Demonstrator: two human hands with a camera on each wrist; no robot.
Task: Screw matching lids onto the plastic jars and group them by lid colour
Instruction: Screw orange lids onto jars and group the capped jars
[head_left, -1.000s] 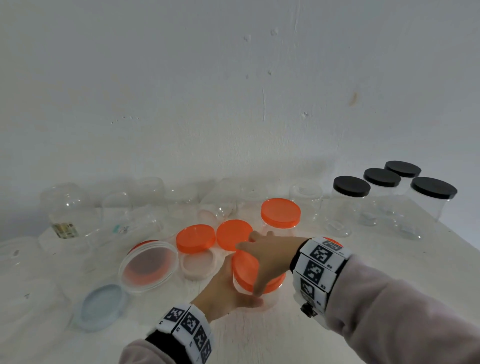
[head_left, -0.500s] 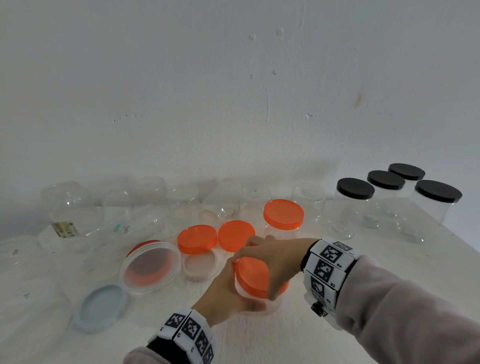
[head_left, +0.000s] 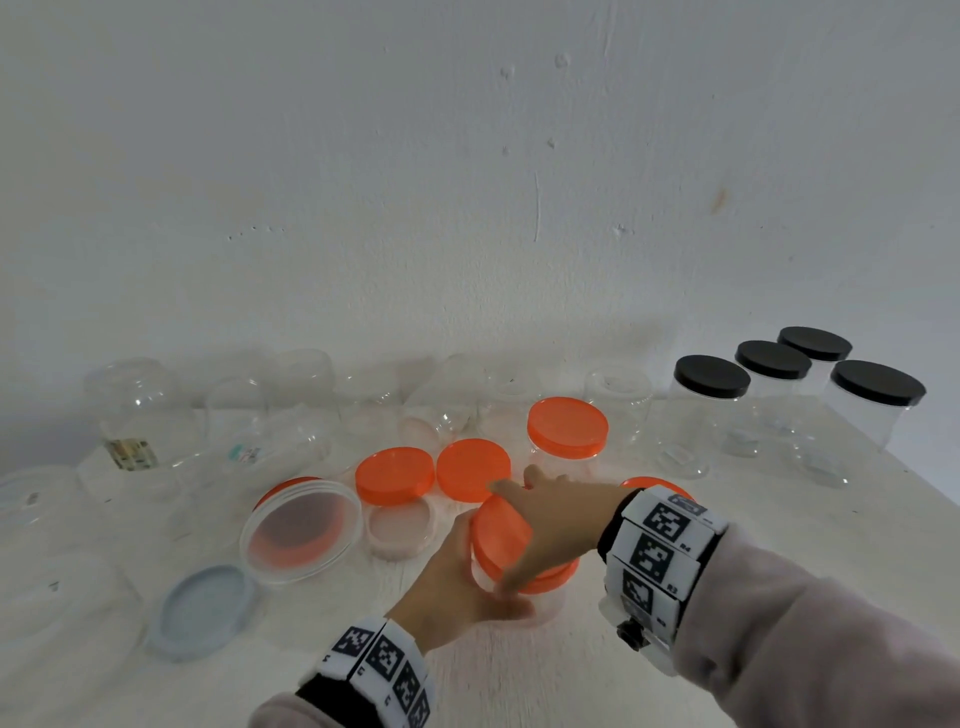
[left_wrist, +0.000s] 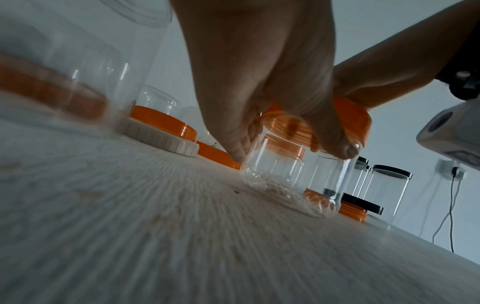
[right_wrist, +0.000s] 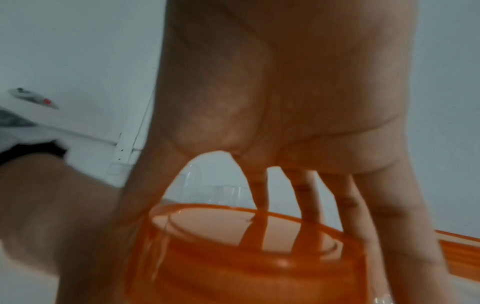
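Since a second ago the right hand (head_left: 558, 525) is turning further round the round orange plastic lid (head_left: 501, 540), fingers curled over its rim. The left hand (head_left: 457, 582) is gripping the small clear plastic jar (left_wrist: 291, 176) beneath it, near the front of the pale table (head_left: 545, 670). Four black-lidded clear jars (head_left: 711, 410) are standing together at far right.

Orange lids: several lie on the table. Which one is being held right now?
The orange lid on the small clear jar nearest the camera: the right hand grips it, tilted, while the left hand holds the jar.
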